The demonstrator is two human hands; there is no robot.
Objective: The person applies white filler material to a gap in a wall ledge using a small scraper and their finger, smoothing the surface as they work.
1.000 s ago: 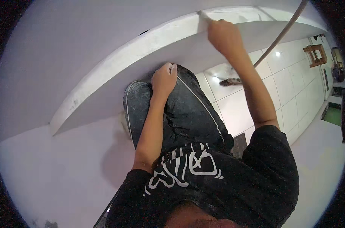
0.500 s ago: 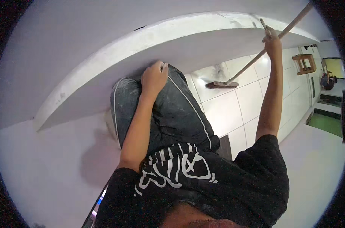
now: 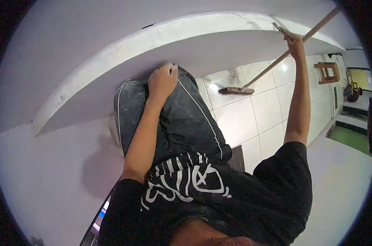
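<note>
My right hand (image 3: 294,41) reaches far out to the right, closed around a thin flat scraper (image 3: 278,27). The scraper's tip meets the face of the white ledge (image 3: 153,39), a long curved band along the wall. My left hand (image 3: 163,82) rests on my dark, dust-marked trousers (image 3: 190,119) near the knee, its fingers curled in; nothing shows in them. A broom (image 3: 270,67) slants behind my right wrist, its brush head on the floor and its handle rising past the ledge.
White tiles (image 3: 237,119) cover the floor, with grey dust (image 3: 234,76) by the broom head. A small wooden stool (image 3: 327,73) stands farther right. A dark slatted piece (image 3: 237,158) lies beside my hip. Beyond are a green surface (image 3: 347,136) and a doorway.
The scraper's tip has swung left and down, from the ledge's upper part onto its face. My right hand has shifted slightly; the left stays on my leg. The whole view has shifted a little.
</note>
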